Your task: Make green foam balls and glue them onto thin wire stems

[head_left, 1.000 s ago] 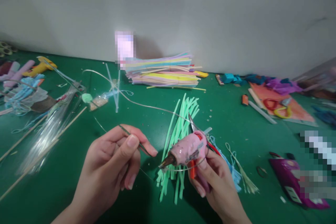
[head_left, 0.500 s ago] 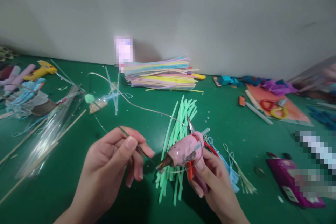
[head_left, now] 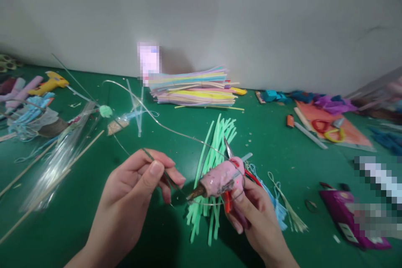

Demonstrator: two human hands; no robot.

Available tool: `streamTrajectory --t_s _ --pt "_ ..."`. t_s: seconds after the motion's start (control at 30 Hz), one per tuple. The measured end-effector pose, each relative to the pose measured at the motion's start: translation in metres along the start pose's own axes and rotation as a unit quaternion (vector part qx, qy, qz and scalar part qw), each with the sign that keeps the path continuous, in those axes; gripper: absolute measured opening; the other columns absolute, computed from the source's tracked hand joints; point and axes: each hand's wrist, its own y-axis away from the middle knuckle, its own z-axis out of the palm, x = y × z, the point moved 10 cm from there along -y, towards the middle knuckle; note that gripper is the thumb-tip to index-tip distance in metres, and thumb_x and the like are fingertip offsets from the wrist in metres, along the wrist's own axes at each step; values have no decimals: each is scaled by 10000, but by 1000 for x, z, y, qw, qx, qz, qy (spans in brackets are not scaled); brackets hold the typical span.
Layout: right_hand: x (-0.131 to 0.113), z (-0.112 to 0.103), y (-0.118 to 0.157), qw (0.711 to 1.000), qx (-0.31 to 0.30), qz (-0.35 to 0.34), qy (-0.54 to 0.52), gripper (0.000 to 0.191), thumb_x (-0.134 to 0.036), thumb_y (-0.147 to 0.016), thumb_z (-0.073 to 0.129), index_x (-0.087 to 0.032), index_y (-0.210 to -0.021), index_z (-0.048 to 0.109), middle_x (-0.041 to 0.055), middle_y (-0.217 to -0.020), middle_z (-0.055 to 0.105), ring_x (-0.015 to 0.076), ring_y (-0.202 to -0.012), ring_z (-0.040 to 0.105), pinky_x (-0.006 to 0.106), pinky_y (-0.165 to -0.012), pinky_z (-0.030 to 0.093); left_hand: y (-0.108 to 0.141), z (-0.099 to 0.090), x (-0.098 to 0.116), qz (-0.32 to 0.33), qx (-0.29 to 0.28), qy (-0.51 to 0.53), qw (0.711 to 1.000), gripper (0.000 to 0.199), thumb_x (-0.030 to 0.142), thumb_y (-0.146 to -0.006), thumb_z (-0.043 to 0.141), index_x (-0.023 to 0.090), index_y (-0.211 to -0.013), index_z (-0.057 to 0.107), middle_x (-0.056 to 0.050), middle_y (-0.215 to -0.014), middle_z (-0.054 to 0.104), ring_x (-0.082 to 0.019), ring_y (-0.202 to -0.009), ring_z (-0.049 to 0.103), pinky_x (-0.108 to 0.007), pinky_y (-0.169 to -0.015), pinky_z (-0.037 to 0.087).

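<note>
Between the thumb and fingers of my left hand (head_left: 138, 192) is a thin dark green wire (head_left: 147, 153), one end reaching toward the glue gun's tip. A mint-green pompom (head_left: 106, 111) sits farther up along a thin stem in line with it. My right hand (head_left: 254, 205) grips a pink hot glue gun (head_left: 221, 178), its nozzle pointing left. A pale looping wire (head_left: 176, 131) runs up to the gun and curls round it. Behind the gun, red-handled scissors (head_left: 228, 149) lie partly hidden. Mint-green pipe cleaners (head_left: 216, 146) lie on the table under the gun.
A bundle of pastel pipe cleaners (head_left: 191, 88) lies by the wall. To the left are a yellow glue gun (head_left: 50, 85), clear plastic sleeves (head_left: 59, 167) and wooden sticks (head_left: 37, 207). At right lie yellow-and-red scissors (head_left: 333, 135), tassels (head_left: 293, 211) and a purple pouch (head_left: 341, 207).
The pompom and its stem have shifted slightly left and up. My left fingers have moved a little on the wire, while the glue gun stays nearly still.
</note>
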Motion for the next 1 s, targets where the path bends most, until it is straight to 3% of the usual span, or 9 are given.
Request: streamTrajectory --t_s 0.23,1.0 --pt "-5 0 2 998 58 34 13 440 -573 -820 717 -175 -750 541 -83 -503 431 16 -356 354 166 -385 212 2 2 1 4 -17 12 1000 82 301 -858 754 225 -826 751 24 -688 748 -76 -596 664 -109 -555 543" --pt "-8 -1 3 997 62 36 42 452 -605 -813 702 -166 -782 598 -89 -495 398 27 -353 325 191 -383 201 1 3 0 2 -22 13 1000 86 283 -879 731 212 -831 744 20 -683 741 -76 -595 661 -114 -569 546"
